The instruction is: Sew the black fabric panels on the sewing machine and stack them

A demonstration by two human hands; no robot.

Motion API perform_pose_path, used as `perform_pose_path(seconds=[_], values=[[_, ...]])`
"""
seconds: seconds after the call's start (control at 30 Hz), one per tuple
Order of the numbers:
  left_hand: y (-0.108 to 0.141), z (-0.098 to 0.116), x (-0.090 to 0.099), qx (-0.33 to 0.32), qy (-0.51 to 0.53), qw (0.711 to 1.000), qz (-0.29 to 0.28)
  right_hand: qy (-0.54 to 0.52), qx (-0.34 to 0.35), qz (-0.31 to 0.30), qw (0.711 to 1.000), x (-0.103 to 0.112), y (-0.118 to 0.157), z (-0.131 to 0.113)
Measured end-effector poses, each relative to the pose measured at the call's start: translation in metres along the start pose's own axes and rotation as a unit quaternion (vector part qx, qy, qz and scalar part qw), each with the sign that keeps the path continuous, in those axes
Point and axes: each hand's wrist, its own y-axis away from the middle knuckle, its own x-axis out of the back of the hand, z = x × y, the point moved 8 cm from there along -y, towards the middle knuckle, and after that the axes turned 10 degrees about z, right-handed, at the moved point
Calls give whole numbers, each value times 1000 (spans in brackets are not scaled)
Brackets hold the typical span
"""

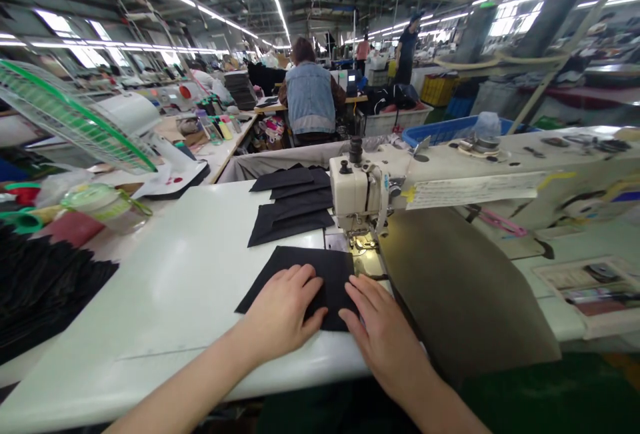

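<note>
A flat, dark piece of black fabric [336,287] lies on the pale table at the front of the sewing machine [356,197]. My left hand [287,311] presses on its left half, fingers curled and thumb bent in against the cloth. At the right edge, my right hand [377,321] grips the same piece between thumb and fingers. The piece's upper right corner is close to the lit needle plate [366,254], below the presser foot. Behind it, several more black fabric pieces [293,211] lie overlapping, left of the machine head.
A dark brown sheet [465,287] covers the table right of the needle. A fan [75,114], a lidded plastic container [107,204] and a heap of black pieces [45,287] are at left. A blue crate [440,131] stands behind the machine. A person [311,97] sits ahead.
</note>
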Motion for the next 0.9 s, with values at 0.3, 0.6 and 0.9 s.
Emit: perform_pose_path(seconds=[0.3, 0.6, 0.9], values=[[-31, 10, -37, -59, 68, 996, -23, 44, 1, -3, 999, -12, -3, 16], [-42, 8, -37, -56, 69, 996, -16, 40, -3, 30, 999, -14, -7, 24], [-42, 7, -38, -61, 69, 996, -19, 71, 17, 46, 996, -12, -11, 18]])
